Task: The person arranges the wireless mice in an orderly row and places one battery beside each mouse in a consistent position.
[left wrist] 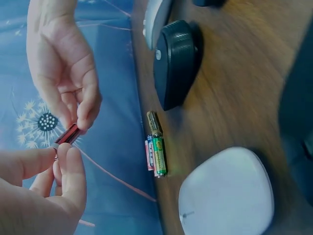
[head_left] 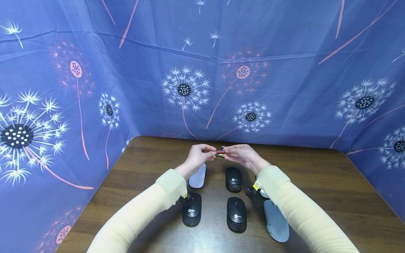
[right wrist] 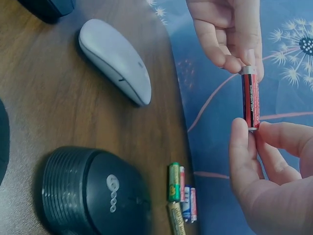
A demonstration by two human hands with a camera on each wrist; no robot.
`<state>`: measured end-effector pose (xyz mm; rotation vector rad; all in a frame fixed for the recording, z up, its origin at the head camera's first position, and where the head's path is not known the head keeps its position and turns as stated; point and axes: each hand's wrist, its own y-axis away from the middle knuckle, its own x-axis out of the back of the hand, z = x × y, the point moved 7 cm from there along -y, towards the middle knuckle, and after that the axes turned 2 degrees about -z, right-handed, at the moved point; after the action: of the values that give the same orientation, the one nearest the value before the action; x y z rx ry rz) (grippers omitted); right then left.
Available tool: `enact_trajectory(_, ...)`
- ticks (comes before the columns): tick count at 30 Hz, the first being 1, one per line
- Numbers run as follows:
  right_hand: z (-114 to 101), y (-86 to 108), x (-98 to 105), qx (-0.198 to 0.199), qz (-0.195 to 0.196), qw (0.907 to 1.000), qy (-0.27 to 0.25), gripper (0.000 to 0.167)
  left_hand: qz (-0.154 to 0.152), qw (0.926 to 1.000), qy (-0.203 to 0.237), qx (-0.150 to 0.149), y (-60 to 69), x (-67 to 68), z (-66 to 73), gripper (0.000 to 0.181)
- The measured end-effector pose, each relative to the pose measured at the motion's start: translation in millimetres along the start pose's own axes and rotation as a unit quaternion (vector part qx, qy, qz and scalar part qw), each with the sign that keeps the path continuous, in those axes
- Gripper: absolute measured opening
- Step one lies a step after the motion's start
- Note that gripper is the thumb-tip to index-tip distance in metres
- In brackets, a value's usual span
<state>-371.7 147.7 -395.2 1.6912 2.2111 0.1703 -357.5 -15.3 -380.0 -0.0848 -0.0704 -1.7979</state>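
Between both hands, above the far part of the table, is a red and black battery (right wrist: 250, 100) with a silvery end. My left hand (head_left: 199, 156) pinches one end with thumb and fingers. The other end is pinched by my right hand (head_left: 242, 154). Several loose batteries lie on the table below the hands, among them a green one (left wrist: 159, 156), a gold and black one (left wrist: 153, 122) and a small red and blue one (left wrist: 149, 152). In the head view the hands mostly hide these.
Nearer on the wooden table (head_left: 329, 196) stand a white mouse (head_left: 197, 177), several black mice, one of them at the front middle (head_left: 236, 214), and a grey mouse (head_left: 276, 221) partly under the right sleeve. A blue dandelion-print cloth (head_left: 284, 80) hangs behind the table's far edge.
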Motion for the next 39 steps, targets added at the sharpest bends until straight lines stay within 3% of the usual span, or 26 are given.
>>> enact_trajectory(5,-4.7,0.1,-9.7,0.002,-0.015,0.9999,0.002,0.04,0.001,0.9973,-0.043,-0.059,7.7,5.6,7.1,0.014)
enact_trajectory(10,-5.8,0.1,-18.1,-0.001,-0.012,0.9999,0.002,0.04,0.005,0.99,-0.092,-0.107,15.1,11.6,14.2,0.012)
enact_trajectory(13,-6.9,0.7,-24.0,0.013,-0.01,0.9998,0.01,0.037,0.013,0.9785,-0.148,-0.143,19.9,14.5,18.8,0.011)
enact_trajectory(17,-9.0,3.8,-34.1,0.041,-0.025,0.9988,0.012,0.028,0.028,0.9539,-0.219,-0.203,28.4,16.2,24.1,0.008)
enact_trajectory(19,-8.7,4.1,-38.7,0.048,-0.032,0.9983,0.011,0.026,0.036,0.9443,-0.237,-0.225,32.6,17.3,24.9,0.008)
enact_trajectory(21,-7.9,2.9,-42.8,0.05,-0.036,0.9981,0.012,0.027,0.039,0.9395,-0.242,-0.239,36.0,18.5,24.7,0.008)
enact_trajectory(32,6.1,-12.3,-61.3,0.03,-0.038,0.9985,0.028,0.038,0.051,0.9289,-0.257,-0.262,49.6,32.9,18.2,0.009)
enact_trajectory(39,13.7,-17.1,-78.2,0.037,-0.031,0.9958,0.078,0.032,0.064,0.925,-0.283,-0.245,55.9,48.7,5.5,0.01)
